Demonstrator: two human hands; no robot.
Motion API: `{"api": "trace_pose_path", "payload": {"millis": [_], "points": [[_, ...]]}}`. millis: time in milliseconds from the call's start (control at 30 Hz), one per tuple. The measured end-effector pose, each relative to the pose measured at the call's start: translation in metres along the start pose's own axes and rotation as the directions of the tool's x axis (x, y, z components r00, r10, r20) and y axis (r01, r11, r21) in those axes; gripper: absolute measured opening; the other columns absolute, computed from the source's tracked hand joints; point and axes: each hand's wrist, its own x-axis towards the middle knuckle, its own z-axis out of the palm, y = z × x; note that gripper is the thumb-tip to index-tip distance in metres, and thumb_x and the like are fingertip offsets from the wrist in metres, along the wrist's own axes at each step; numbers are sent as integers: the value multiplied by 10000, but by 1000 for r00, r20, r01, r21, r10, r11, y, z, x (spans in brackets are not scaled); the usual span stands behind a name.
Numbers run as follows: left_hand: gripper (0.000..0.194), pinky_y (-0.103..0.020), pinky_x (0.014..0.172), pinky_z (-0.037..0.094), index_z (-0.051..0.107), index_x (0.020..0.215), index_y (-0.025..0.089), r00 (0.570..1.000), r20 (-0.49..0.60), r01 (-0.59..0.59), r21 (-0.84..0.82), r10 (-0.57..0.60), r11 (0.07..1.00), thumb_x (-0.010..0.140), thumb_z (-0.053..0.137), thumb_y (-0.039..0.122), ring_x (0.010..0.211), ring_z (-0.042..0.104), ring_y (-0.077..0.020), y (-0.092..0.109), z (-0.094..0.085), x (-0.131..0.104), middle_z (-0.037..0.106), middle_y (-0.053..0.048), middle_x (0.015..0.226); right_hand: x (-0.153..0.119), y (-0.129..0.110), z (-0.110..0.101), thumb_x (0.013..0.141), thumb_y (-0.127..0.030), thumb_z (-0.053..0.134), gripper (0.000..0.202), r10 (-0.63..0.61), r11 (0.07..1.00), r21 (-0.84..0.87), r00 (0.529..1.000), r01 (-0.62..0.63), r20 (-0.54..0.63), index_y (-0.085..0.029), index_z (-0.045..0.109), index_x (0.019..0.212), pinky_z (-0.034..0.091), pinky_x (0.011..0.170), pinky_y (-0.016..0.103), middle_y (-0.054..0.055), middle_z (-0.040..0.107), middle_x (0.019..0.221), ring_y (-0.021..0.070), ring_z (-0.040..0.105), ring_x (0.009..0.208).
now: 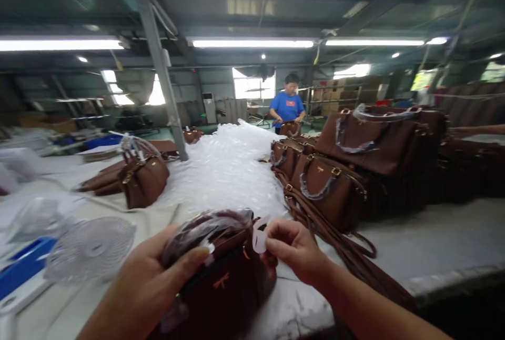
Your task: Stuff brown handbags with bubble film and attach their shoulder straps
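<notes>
"How many bags at the near edge of the tabletop point(445, 235)?"
"One brown bag point(213, 303), bearing one gold emblem point(221, 280); one white tag point(259, 242) beside it."
"And toward the right edge?"
"At least three stacked bags point(366, 145); overlap hides the exact count."
"Left edge?"
"One round grille point(92, 248), one blue object point(26, 269). Beyond the far edge, one co-worker point(287, 103)."

The person's bare left forearm point(114, 306) rises from the bottom edge, slanting up and to the right, and the left hand point(160, 269) is clasped in a grip, its thumb point(187, 268) stretched out toward the right and its other fingers mostly hidden. The bare right forearm point(366, 298) slants in from the lower right to the right hand point(296, 251), whose thumb and index finger are pinched together. The two hands are near each other but apart.
</notes>
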Motion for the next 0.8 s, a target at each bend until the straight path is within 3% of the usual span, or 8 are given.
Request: {"api": "trace_pose_path", "payload": {"millis": [133, 367, 533, 667, 800], "points": [[465, -280, 644, 519, 695, 1016, 163, 989, 146, -24, -32, 28, 999, 820, 720, 584, 737, 640, -200, 5, -6, -1, 733, -43, 832, 2, -8, 45, 877, -438, 759, 301, 52, 999, -2, 983, -53, 178, -163, 660, 807, 504, 474, 193, 22, 679, 689, 92, 606, 502], [380, -266, 646, 499, 662, 997, 162, 974, 207, -61, -139, 89, 988, 823, 755, 486, 755, 645, -192, 2, -9, -8, 707, -31, 837, 11, -10, 94, 868, -438, 745, 292, 51, 986, -164, 994, -35, 94, -181, 668, 754, 466, 440, 207, 1, 621, 630, 99, 557, 473], [335, -258, 635, 492, 658, 964, 158, 959, 255, -78, -185, 124, 980, 859, 728, 468, 727, 627, -174, -2, -18, -13, 686, -31, 809, 14, -10, 99, 834, -486, 774, 354, 62, 992, -115, 991, -48, 120, -179, 649, 710, 448, 439, 210, 1, 621, 601, 98, 532, 460], [363, -253, 639, 502, 673, 989, 149, 958, 256, -72, -210, 126, 975, 835, 751, 468, 746, 627, -179, -1, -19, -14, 701, -50, 852, 16, -5, 90, 846, -496, 772, 364, 35, 997, -68, 998, -32, 50, -180, 637, 725, 468, 483, 228, -4, 615, 562, 115, 546, 480], [347, -253, 648, 502, 676, 989, 149, 976, 196, -44, -242, 94, 969, 820, 753, 442, 742, 620, -177, 0, -15, -12, 702, -46, 855, 11, 7, 87, 927, -435, 708, 245, -16, 1000, 10, 998, 15, 66, -190, 721, 936, 544, 716, 270, 45, 707, 834, 166, 662, 772]]}}
